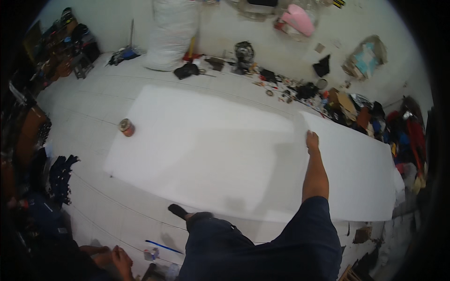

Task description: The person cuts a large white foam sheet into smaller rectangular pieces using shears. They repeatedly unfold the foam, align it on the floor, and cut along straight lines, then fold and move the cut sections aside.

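A wide white sheet (206, 140), foam or soft wadding by its look, lies flat across the floor in front of me. Its right part (356, 173) is a raised or doubled layer with an edge crossing the sheet. My right hand (312, 140) is closed on that edge near its far corner, the arm stretched forward. At the sheet's left edge stands a reddish-brown tin (126, 128) with a pale lid. My left hand is out of view. Below the sheet's near edge shows a dark-covered foot (177, 211).
Another person's hands (121, 260) are at the lower left, near a blue strip (163, 247). A big white sack (172, 35) and a fan (244, 55) stand by the far wall. Clutter (347, 105) lines the right side. Dark cloth pieces (62, 175) lie left.
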`<state>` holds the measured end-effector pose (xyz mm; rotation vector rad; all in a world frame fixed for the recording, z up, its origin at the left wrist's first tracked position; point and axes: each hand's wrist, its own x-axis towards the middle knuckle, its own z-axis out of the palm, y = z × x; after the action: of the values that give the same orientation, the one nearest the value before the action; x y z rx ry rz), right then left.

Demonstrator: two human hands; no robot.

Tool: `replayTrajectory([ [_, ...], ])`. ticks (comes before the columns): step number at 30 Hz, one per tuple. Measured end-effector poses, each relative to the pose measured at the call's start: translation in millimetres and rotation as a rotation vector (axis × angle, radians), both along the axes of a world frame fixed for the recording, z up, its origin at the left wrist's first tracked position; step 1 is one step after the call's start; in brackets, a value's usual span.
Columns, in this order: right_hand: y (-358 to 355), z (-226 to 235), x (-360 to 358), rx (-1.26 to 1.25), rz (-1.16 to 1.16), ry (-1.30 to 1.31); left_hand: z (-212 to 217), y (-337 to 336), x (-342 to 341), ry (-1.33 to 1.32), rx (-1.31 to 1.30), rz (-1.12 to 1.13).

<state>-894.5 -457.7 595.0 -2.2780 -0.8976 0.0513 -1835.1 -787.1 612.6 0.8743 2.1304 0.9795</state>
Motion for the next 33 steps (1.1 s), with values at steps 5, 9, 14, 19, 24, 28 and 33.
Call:
replayTrajectory([
  [5,90,-5,-175,-0.034,0.016,0.238,-118,-51,-122,-0.287,-0.246,0.286],
  [9,145,14,-252,0.013,-0.065,0.23,-130,-9,-151,-0.376,-0.657,0.237],
  [14,241,-21,-398,0.024,0.005,0.221,-142,101,-302,-0.288,-0.701,0.173],
  [19,270,-33,-481,-0.102,-0.145,0.024,-150,247,-509,-0.092,-0.674,0.001],
  [24,331,-27,-644,-0.166,-0.264,0.086,-54,528,-756,0.53,-0.395,-0.31],
  [28,377,-21,-699,-0.161,-0.305,-0.075,6,786,-807,0.338,0.009,-0.343],
  [33,561,-66,-849,0.154,-0.37,0.243,-17,972,-936,0.382,0.201,-0.522],
])
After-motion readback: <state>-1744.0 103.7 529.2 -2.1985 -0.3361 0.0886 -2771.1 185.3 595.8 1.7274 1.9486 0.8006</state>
